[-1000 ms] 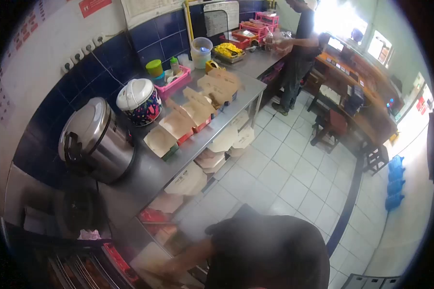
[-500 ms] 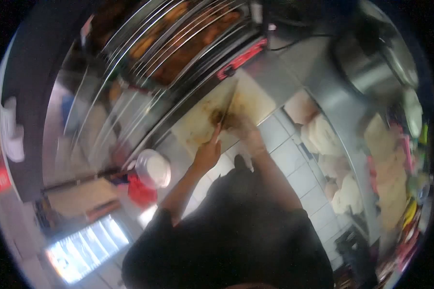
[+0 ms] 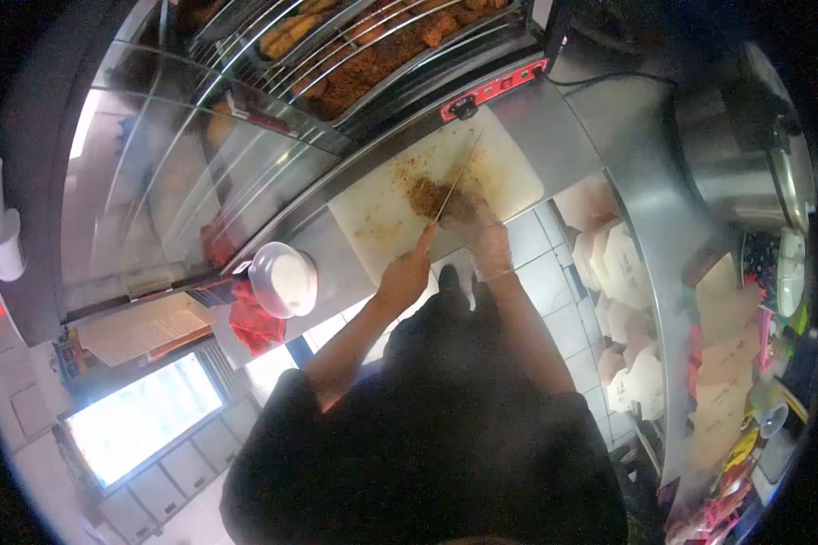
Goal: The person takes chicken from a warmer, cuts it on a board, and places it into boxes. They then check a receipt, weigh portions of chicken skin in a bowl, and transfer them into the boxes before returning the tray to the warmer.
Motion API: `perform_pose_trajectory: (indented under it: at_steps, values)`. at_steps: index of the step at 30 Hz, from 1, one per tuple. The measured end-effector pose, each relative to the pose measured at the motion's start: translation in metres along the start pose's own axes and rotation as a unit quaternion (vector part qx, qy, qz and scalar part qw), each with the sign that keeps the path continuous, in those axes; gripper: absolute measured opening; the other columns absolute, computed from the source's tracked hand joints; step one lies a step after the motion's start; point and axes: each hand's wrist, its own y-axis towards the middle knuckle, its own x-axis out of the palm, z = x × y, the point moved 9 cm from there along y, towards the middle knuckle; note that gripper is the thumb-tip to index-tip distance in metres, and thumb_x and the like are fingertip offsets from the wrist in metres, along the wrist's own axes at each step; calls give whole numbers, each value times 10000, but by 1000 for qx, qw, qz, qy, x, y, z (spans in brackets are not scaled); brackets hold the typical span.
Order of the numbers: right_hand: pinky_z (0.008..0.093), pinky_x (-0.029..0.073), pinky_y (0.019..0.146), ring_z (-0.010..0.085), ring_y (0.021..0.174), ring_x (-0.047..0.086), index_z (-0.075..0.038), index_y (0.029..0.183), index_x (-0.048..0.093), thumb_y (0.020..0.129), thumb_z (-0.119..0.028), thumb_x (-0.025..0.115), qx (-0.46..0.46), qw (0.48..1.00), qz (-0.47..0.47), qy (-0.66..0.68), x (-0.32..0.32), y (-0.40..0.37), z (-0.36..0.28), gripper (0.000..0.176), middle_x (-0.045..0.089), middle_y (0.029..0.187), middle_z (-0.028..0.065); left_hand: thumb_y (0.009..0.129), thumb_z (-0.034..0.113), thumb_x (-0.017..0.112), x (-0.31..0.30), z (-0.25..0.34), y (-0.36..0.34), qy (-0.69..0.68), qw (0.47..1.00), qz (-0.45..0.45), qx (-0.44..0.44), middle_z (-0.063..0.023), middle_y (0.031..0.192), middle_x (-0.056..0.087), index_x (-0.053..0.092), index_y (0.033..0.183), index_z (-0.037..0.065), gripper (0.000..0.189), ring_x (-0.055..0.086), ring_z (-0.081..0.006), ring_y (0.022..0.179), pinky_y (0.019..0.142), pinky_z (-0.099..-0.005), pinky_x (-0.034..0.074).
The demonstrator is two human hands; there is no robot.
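Note:
My left hand (image 3: 407, 275) is closed round the handle of a long kitchen knife (image 3: 462, 175), whose blade points away from me across a white cutting board (image 3: 359, 211). Close to the blade's right side is my right hand (image 3: 482, 234), in what looks like a clear plastic glove. Its fingers are curled down at the board, and whatever they hold is hidden and blurred. Brown chopped food (image 3: 424, 194) lies in a small heap just left of the blade, with crumbs scattered round it. Brownish stains mark the board.
Behind the board stands a glass-fronted warmer (image 3: 282, 136) with fried food (image 3: 373, 54) on racks. A white tub (image 3: 284, 278) and a red bag (image 3: 254, 322) are at left. Paper boxes (image 3: 618, 263) lie along the right side, below a large metal pot (image 3: 736, 177).
The view has shifted and sharpened, so the board and hands appear slightly farther right. The knife is still in my left hand, and my right hand stays beside the blade.

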Motion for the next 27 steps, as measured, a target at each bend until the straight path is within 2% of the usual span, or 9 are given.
perform_pose_trajectory:
  at_steps: [2, 5, 7, 11, 12, 14, 17, 20, 27]
  values:
    - [391, 558, 858, 306, 1018, 691, -102, 1273, 543, 820, -132, 769, 43, 989, -11, 138, 5, 2, 40, 507, 683, 1159, 179, 981, 147, 474, -4, -2, 0, -15, 999, 28, 13, -308, 753, 644, 95, 1574, 192, 705, 645, -504, 734, 702, -600, 507]
    - [384, 521, 946, 290, 1097, 651, -10, 1391, 457, 977, -252, 590, 60, 971, -74, 219, 11, 6, 42, 497, 634, 1245, 197, 976, 136, 475, -21, 4, -4, -52, 994, 58, 70, -317, 779, 645, 104, 1573, 195, 705, 643, -513, 763, 718, -603, 501]
    - [374, 567, 834, 280, 980, 705, -51, 1242, 556, 841, -137, 758, -95, 986, 5, -139, -9, -9, -40, 457, 692, 1132, 195, 972, 143, 483, -14, 5, -9, -9, 1000, 6, -4, -305, 781, 650, 125, 1571, 201, 700, 646, -508, 763, 712, -606, 496]
    - [363, 567, 834, 259, 977, 706, -40, 1236, 557, 859, -104, 731, -34, 997, -17, -74, -3, -3, -29, 420, 700, 1114, 181, 973, 153, 483, -9, 7, 11, -4, 998, 61, 33, -305, 790, 650, 120, 1572, 217, 703, 647, -502, 758, 710, -607, 493]
    - [356, 566, 829, 252, 971, 703, -38, 1239, 554, 867, -95, 720, 25, 997, -13, 76, 0, -2, -20, 411, 701, 1113, 173, 972, 152, 487, -9, 4, 12, -18, 998, 47, 23, -304, 781, 646, 117, 1573, 219, 709, 641, -501, 743, 704, -600, 493]
    - [346, 566, 824, 225, 966, 683, -43, 1273, 531, 862, -58, 722, 6, 995, -11, -94, -5, -11, -33, 453, 692, 1128, 159, 970, 150, 490, -8, 4, 15, -32, 999, 35, 17, -302, 772, 642, 114, 1574, 222, 714, 635, -501, 729, 697, -594, 492]
    - [340, 566, 816, 214, 961, 664, -49, 1302, 509, 837, -62, 763, -90, 996, 26, -13, -6, -9, -7, 531, 671, 1127, 158, 969, 141, 494, -13, 6, 7, -25, 997, 56, 49, -291, 739, 632, 111, 1575, 215, 720, 621, -495, 692, 686, -579, 491]
    - [341, 561, 824, 212, 957, 647, -57, 1325, 496, 808, -62, 798, -47, 989, 53, 128, -5, -6, 28, 598, 654, 1097, 145, 973, 144, 496, -21, 18, -18, -70, 991, 85, 81, -286, 747, 638, 112, 1577, 224, 720, 626, -485, 707, 699, -570, 493]
    - [330, 566, 796, 206, 953, 643, -63, 1370, 459, 813, -64, 796, -25, 997, 44, 51, -11, -10, 18, 652, 644, 1079, 137, 975, 138, 478, -41, 32, -53, 19, 999, -21, -17, -294, 778, 659, 68, 1577, 258, 738, 637, -504, 740, 710, -582, 505]
